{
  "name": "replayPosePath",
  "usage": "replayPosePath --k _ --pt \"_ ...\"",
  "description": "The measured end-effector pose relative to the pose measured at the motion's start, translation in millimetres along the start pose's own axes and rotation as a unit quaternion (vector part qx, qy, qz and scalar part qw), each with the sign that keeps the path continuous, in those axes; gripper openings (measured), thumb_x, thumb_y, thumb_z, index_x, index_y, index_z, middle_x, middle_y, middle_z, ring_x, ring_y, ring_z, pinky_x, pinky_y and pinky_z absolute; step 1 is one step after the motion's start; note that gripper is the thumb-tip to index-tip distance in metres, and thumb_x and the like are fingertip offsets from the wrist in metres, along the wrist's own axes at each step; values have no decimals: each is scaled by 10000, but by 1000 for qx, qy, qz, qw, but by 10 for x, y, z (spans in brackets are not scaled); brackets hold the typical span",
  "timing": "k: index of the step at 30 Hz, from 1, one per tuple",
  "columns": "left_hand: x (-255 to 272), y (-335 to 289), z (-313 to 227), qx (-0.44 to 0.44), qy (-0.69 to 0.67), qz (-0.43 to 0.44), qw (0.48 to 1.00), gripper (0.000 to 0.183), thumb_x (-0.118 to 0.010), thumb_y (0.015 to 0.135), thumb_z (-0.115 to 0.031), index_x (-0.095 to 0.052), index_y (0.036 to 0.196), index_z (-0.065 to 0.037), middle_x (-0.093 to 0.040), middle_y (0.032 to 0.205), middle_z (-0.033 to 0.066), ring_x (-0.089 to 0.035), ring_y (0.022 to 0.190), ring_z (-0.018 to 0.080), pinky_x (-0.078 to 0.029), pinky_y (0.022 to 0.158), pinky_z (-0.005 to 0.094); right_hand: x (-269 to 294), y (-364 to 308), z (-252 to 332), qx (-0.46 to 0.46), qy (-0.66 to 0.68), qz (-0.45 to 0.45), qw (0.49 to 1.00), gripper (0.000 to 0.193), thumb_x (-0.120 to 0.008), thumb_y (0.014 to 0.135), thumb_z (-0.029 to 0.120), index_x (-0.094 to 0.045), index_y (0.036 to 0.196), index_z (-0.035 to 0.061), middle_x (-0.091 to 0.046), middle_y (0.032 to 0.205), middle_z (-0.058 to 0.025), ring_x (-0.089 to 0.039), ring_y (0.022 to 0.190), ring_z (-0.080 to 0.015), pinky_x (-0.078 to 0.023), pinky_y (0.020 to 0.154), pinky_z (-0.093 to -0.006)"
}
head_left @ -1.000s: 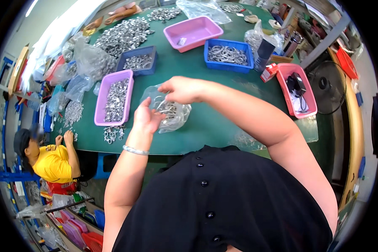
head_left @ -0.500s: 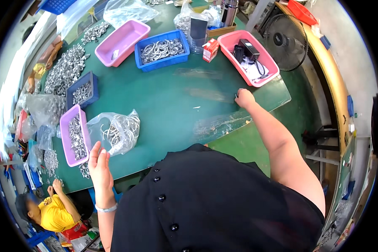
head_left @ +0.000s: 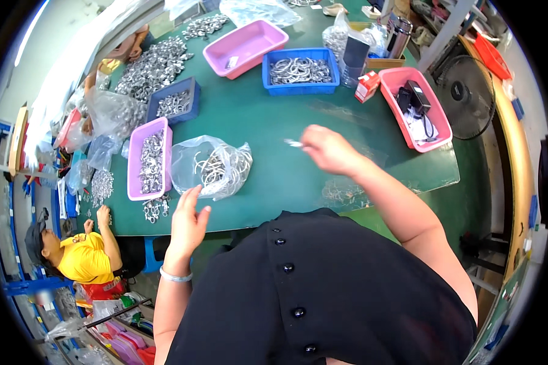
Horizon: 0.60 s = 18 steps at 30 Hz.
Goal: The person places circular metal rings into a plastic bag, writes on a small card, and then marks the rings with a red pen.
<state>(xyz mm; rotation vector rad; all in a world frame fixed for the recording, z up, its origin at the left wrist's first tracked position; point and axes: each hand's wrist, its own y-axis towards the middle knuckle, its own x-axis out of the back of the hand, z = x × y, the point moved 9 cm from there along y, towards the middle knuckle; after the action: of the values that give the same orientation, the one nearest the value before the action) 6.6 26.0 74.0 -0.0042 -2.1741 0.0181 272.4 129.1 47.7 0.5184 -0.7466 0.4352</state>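
My right hand (head_left: 330, 150) is closed over the middle of the green table, its fingertips pinched on a small shiny metal piece (head_left: 294, 143), too blurred to name further. My left hand (head_left: 189, 224) is open at the table's near edge, thumb apart from the fingers, with nothing in it. Just beyond its fingertips lies a clear plastic bag (head_left: 184, 159) of silvery metal rings (head_left: 216, 167). To the bag's left, a long pink-lilac bin (head_left: 133, 159) holds small metal clasps (head_left: 151, 161). A few loose metal pieces (head_left: 156, 207) lie between that bin and my left hand.
Farther back are a dark blue bin (head_left: 192, 108), a pink bin (head_left: 260, 53) and a blue bin (head_left: 300, 89) of rings. At right stand a pink bin (head_left: 415, 145) with black devices, a small red box (head_left: 366, 87) and a fan (head_left: 466, 97). A person in yellow (head_left: 90, 258) sits at left.
My right hand has come inward from the table's right side to its middle, with the small metal piece showing at its fingertips. My left hand remains near the bag. The whole view has shifted.
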Motion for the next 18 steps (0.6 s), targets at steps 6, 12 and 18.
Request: replayPosePath --k 6,12,18 --pt "-48 -29 115 -80 50 -17 995 282 -578 706 1 -537 985 -8 -530 934 159 -553 665 277 -448 607 348 -366 650 1519 211 69 -21 975 95 -545 725 83 -516 809 52 -520 837 -104 -522 816 -298 -445 679 -379" --pt "75 -34 121 -191 31 -60 979 46 -537 713 31 -544 752 8 -524 780 149 -530 700 330 -437 616 367 -870 721 1425 182 -8 -15 983 168 -588 702 141 -556 838 48 -533 850 -96 -518 826 -276 -444 704 -376" --pt "224 -77 -9 -239 -4 -47 970 41 -544 717 20 -534 751 -2 -518 787 133 -529 692 313 -432 606 356 -504 -83 479 -80 -71 -115 988 244 -550 770 265 -600 671 48 -574 755 -120 -538 769 -307 -438 691 -398"
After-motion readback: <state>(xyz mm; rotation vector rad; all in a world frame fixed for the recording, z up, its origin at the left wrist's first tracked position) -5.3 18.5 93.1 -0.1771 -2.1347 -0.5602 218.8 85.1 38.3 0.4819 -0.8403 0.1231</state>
